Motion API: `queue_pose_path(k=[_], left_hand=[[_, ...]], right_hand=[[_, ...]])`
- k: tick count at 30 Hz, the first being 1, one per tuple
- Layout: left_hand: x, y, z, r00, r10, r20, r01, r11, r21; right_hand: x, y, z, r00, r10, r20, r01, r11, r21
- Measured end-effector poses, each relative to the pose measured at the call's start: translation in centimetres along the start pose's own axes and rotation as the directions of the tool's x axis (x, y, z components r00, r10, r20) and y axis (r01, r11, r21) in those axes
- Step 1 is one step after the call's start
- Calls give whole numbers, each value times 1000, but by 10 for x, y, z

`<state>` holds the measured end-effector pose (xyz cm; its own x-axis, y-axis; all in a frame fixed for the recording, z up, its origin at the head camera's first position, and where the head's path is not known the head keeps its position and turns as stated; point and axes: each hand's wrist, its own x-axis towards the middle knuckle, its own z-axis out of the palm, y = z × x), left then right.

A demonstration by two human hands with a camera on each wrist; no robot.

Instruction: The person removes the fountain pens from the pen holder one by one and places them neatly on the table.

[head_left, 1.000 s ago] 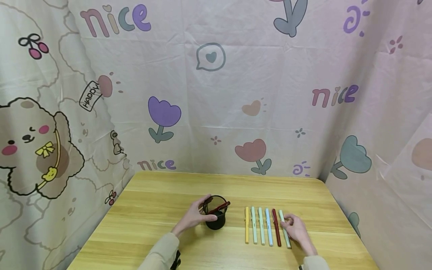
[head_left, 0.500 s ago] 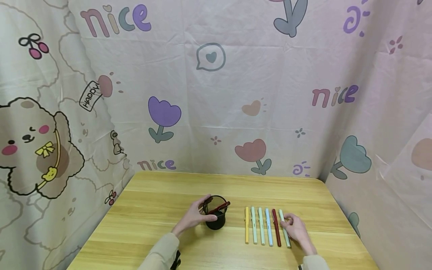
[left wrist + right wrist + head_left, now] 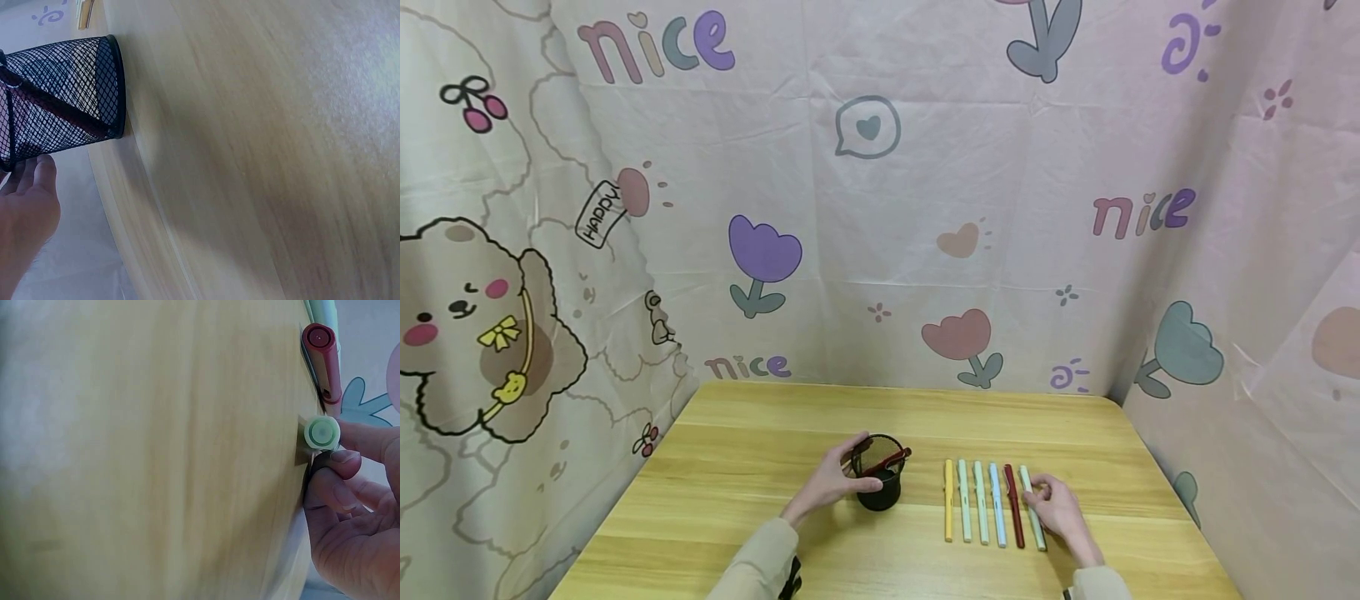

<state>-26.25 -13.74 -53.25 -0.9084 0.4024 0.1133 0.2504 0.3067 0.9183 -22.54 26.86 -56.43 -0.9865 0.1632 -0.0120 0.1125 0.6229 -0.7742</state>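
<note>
My left hand (image 3: 833,477) grips a black mesh pen holder (image 3: 880,497) by its side, thumb across the front and fingers behind the rim. A dark red pen (image 3: 895,458) leans inside the holder, its top poking past the rim; the left wrist view shows it slanting behind the mesh (image 3: 62,69). At the right end of a row of pens, my right hand (image 3: 1057,506) pinches a light green pen (image 3: 1034,517) between thumb and index finger. Seen end-on in the right wrist view, that light green pen (image 3: 322,433) lies close against the wood, beside a dark red pen (image 3: 325,362).
Left of the pinched pen, the row runs through a dark red pen (image 3: 1014,506), a light blue pen (image 3: 997,506), two light green pens (image 3: 981,504) and a yellow pen (image 3: 949,502). All lie on the wooden table (image 3: 760,433). A printed curtain (image 3: 865,217) hangs behind.
</note>
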Motion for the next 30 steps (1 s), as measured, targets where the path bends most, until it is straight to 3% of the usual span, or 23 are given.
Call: queue_pose_path(k=[21,26,30], left_hand=[[0,0,1,1000,0,-14,1,999,43],[0,-2,0,1000,8,-11,-8,1000,26],[-1,-2,-1,1000,4,-4,-4,1000,14]], right_hand=[[1,2,-3,1000,3,5,-3,1000,-1],[-1,-13,-1,997,-65,-49,66,998,21],[-2,-37,13,984,-165,-68,173,975,139]])
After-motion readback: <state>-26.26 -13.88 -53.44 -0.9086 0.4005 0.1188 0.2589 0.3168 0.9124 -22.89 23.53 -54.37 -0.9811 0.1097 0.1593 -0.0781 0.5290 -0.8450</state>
